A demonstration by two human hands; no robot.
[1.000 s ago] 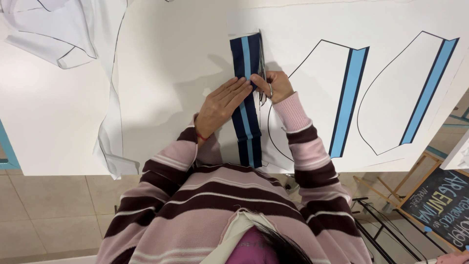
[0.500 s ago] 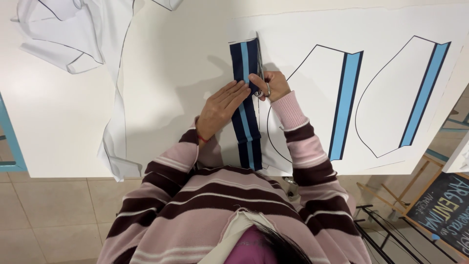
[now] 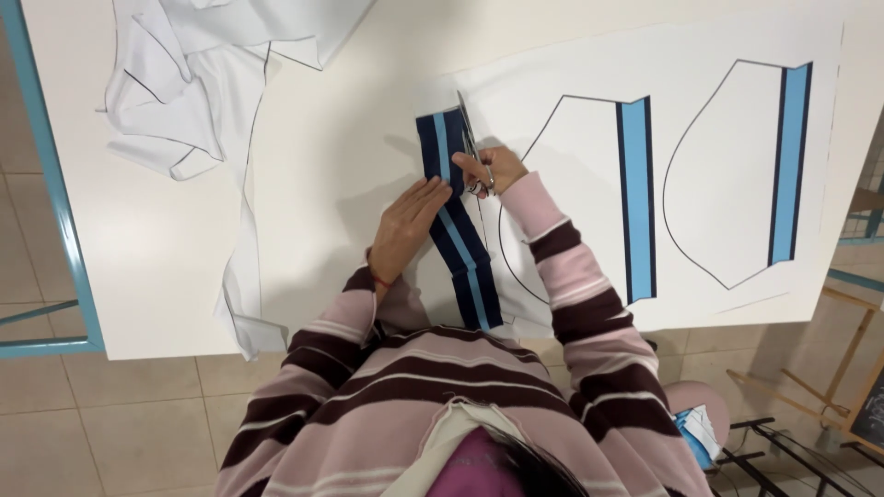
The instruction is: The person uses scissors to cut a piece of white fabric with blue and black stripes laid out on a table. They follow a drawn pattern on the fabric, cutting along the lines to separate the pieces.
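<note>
— The striped strip (image 3: pixel 458 241), where was it?

— It lay flat on the white tabletop (image 3: pixel 166 248), running from the table's near edge away from the person: dark navy with a light blue band down its middle. The left hand (image 3: pixel 408 227) rested on its left side, fingers (image 3: pixel 433 195) straight and held close together, pressing the strip down.

— And the right hand (image 3: pixel 491 170)?

— It was curled around the handles of a pair of scissors (image 3: pixel 468 138), fingers pressed together through the loops. The blades pointed away from the person, along the strip's right edge near its far end. How far the blades stood apart, I could not tell.

— What lay around them?

— A large white sheet (image 3: pixel 589 83) under the strip, with two outlined pattern shapes drawn on it, one just right of the hands (image 3: pixel 589 193), one farther right (image 3: pixel 737 184), each with a light blue stripe edged in navy. At the far left sat a crumpled heap of white fabric (image 3: pixel 203 83) with thin dark lines.

— And the room?

— Beige floor tiles (image 3: pixel 138 423), a teal table frame (image 3: pixel 51 184) on the left, and a dark sign board (image 3: pixel 870 410) low at the right edge.
</note>
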